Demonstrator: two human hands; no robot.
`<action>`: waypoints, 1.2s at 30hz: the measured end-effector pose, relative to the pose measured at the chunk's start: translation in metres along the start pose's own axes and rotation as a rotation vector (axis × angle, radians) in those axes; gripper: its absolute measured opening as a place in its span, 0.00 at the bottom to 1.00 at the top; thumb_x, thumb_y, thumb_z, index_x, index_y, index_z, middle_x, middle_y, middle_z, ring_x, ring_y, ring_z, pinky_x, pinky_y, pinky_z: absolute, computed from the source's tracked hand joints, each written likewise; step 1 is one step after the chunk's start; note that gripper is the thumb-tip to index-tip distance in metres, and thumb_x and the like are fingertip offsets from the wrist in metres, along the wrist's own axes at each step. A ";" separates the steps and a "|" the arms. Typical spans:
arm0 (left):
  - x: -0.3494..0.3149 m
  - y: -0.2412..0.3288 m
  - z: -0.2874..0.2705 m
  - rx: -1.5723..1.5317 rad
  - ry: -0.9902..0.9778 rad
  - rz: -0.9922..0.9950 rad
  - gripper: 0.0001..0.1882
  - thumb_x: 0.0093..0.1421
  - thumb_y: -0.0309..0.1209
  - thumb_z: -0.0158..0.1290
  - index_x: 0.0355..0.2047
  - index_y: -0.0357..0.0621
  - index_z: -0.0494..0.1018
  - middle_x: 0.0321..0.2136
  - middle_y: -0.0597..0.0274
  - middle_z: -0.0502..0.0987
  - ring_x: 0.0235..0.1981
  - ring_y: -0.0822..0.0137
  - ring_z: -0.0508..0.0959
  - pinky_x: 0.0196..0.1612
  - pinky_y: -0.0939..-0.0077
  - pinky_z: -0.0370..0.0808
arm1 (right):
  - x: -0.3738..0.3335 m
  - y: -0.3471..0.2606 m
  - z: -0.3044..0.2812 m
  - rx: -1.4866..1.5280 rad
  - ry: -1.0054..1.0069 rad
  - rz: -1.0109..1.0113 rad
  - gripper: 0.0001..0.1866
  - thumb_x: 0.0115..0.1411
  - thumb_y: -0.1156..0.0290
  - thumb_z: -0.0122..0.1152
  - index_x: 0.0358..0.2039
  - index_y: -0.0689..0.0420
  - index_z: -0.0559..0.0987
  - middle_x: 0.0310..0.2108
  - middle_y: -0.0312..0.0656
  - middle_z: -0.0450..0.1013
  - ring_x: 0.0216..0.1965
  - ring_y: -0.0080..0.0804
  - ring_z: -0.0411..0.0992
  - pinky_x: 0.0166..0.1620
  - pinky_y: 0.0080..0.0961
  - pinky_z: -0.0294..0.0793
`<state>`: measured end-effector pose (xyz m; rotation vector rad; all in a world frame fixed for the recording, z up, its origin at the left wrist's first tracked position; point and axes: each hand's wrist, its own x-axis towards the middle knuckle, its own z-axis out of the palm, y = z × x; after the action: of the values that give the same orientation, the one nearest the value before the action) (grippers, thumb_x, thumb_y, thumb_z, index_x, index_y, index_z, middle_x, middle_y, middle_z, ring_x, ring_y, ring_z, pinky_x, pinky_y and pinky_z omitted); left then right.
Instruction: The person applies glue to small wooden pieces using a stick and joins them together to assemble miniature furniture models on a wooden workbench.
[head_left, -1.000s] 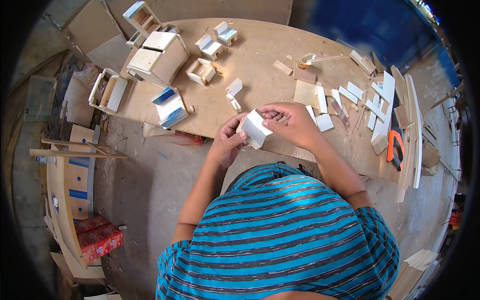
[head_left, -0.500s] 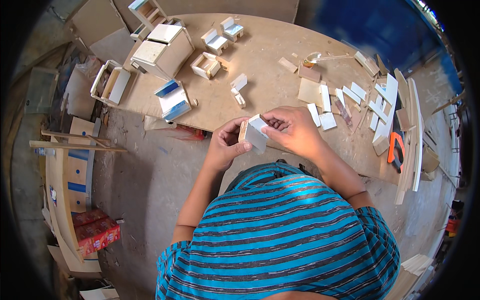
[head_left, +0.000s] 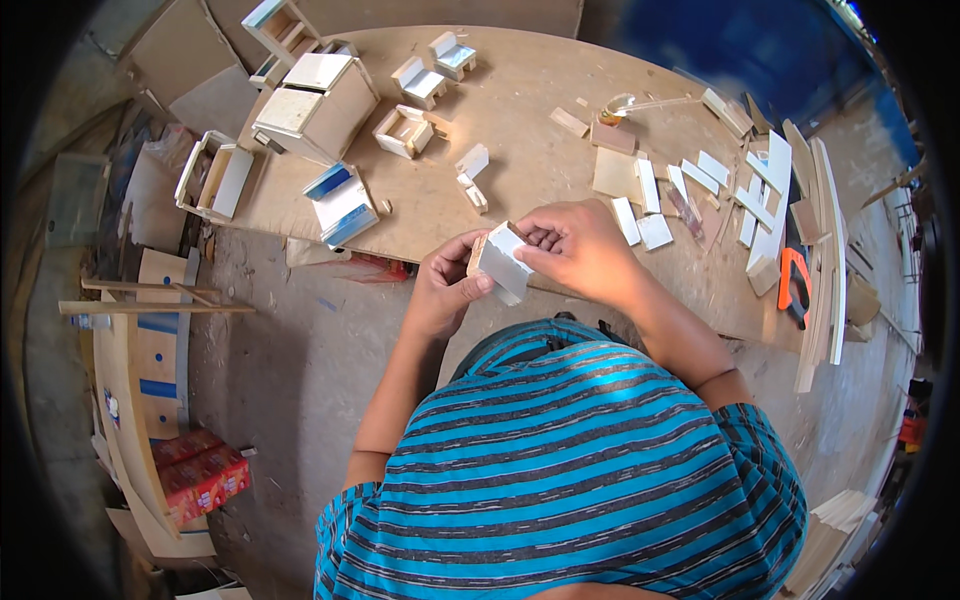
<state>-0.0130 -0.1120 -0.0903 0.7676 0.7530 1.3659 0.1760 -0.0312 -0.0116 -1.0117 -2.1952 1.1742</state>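
Observation:
Close to the table's front edge, a small wooden piece [head_left: 502,263] with white faces and bare wood on its left side is held up in front of me. My left hand [head_left: 447,288] grips its bare left side between thumb and fingers. The thumb of my right hand [head_left: 578,247] presses on the upper right of the white face, with the fingers curled behind. Just beyond my hands, a small L-shaped white and wood piece [head_left: 471,178] lies on the table [head_left: 520,120]. Miniature chairs [head_left: 418,82] and a small open wooden box [head_left: 403,131] stand farther back.
At left are a small wooden cabinet [head_left: 318,108], a blue-and-white bed-like piece [head_left: 342,205] and an open frame [head_left: 213,178]. White wood offcuts [head_left: 655,232], a glue-like cup [head_left: 618,106] with a stick, an orange-handled saw [head_left: 794,287] and long strips [head_left: 825,250] lie at right.
The wooden piece has tipped, so more of its white face shows. My right thumb has shifted slightly left and up on it. The whole view has moved a little.

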 end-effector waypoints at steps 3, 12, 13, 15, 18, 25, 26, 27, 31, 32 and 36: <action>0.002 0.000 -0.005 -0.068 -0.025 -0.046 0.35 0.46 0.29 0.66 0.54 0.34 0.67 0.43 0.60 0.76 0.44 0.70 0.75 0.49 0.76 0.71 | 0.001 0.001 0.001 -0.019 0.004 -0.013 0.13 0.50 0.72 0.68 0.36 0.63 0.81 0.26 0.41 0.77 0.26 0.21 0.74 0.30 0.19 0.74; 0.007 -0.006 -0.012 -0.524 -0.116 -0.006 0.43 0.54 0.43 0.60 0.62 0.32 0.53 0.56 0.44 0.65 0.56 0.45 0.69 0.56 0.56 0.71 | 0.003 0.003 -0.010 0.198 0.090 -0.013 0.20 0.63 0.57 0.57 0.42 0.63 0.79 0.31 0.43 0.78 0.32 0.24 0.75 0.37 0.22 0.75; 0.008 -0.004 -0.009 -0.588 -0.113 -0.008 0.43 0.56 0.43 0.59 0.62 0.32 0.51 0.57 0.43 0.64 0.56 0.42 0.68 0.56 0.56 0.72 | 0.002 0.004 -0.009 0.225 0.077 -0.014 0.21 0.64 0.56 0.54 0.43 0.63 0.79 0.31 0.43 0.78 0.33 0.25 0.75 0.38 0.22 0.75; 0.009 -0.004 -0.009 -0.644 -0.134 -0.016 0.44 0.56 0.43 0.58 0.63 0.31 0.50 0.57 0.42 0.63 0.56 0.41 0.68 0.55 0.56 0.72 | 0.000 0.005 -0.006 0.255 0.062 -0.015 0.22 0.65 0.54 0.51 0.43 0.63 0.79 0.31 0.43 0.78 0.33 0.26 0.75 0.39 0.23 0.75; 0.008 -0.006 -0.011 -0.694 -0.160 -0.034 0.45 0.56 0.42 0.58 0.64 0.31 0.47 0.56 0.42 0.63 0.55 0.41 0.68 0.54 0.55 0.73 | -0.001 0.006 -0.003 0.291 0.057 -0.004 0.22 0.65 0.54 0.51 0.43 0.62 0.79 0.32 0.43 0.78 0.33 0.25 0.75 0.38 0.23 0.75; 0.005 -0.004 -0.010 -0.434 -0.164 -0.054 0.49 0.52 0.44 0.62 0.65 0.38 0.46 0.58 0.53 0.64 0.54 0.49 0.71 0.54 0.58 0.73 | -0.008 0.008 -0.001 0.244 0.072 -0.018 0.20 0.65 0.56 0.53 0.43 0.61 0.79 0.32 0.43 0.78 0.34 0.25 0.75 0.38 0.22 0.75; 0.004 -0.003 -0.007 -0.433 -0.166 -0.053 0.49 0.52 0.44 0.62 0.65 0.38 0.46 0.58 0.53 0.64 0.54 0.49 0.71 0.54 0.58 0.73 | -0.008 0.008 0.000 0.235 0.098 -0.042 0.19 0.64 0.58 0.54 0.42 0.61 0.79 0.32 0.43 0.78 0.34 0.25 0.75 0.38 0.22 0.74; 0.003 -0.002 -0.004 -0.387 -0.122 -0.053 0.49 0.51 0.44 0.62 0.66 0.39 0.47 0.58 0.54 0.64 0.54 0.50 0.72 0.54 0.59 0.73 | -0.009 0.008 0.000 0.234 0.099 -0.043 0.19 0.64 0.58 0.54 0.42 0.61 0.79 0.32 0.43 0.78 0.34 0.25 0.75 0.38 0.22 0.74; -0.001 0.001 0.003 -0.325 -0.060 -0.057 0.50 0.51 0.44 0.63 0.65 0.39 0.47 0.58 0.55 0.64 0.54 0.52 0.72 0.55 0.58 0.73 | -0.011 0.002 0.002 0.181 0.152 -0.106 0.14 0.62 0.63 0.58 0.40 0.60 0.80 0.30 0.44 0.78 0.29 0.27 0.75 0.34 0.23 0.73; -0.002 0.001 0.003 -0.325 -0.058 -0.056 0.50 0.51 0.44 0.63 0.65 0.39 0.47 0.58 0.55 0.64 0.54 0.52 0.72 0.55 0.58 0.73 | -0.012 0.000 0.003 0.168 0.187 -0.127 0.13 0.60 0.63 0.60 0.38 0.59 0.81 0.28 0.44 0.77 0.25 0.28 0.74 0.30 0.24 0.73; -0.006 -0.001 0.000 -0.326 -0.064 -0.093 0.50 0.50 0.44 0.63 0.65 0.40 0.47 0.57 0.53 0.66 0.53 0.54 0.73 0.52 0.59 0.75 | -0.014 -0.002 0.002 0.126 0.099 -0.076 0.12 0.62 0.65 0.57 0.41 0.59 0.80 0.33 0.42 0.77 0.34 0.27 0.76 0.36 0.22 0.73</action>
<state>-0.0125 -0.1180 -0.0909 0.5095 0.4926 1.3318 0.1823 -0.0436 -0.0119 -0.9064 -2.0385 1.1859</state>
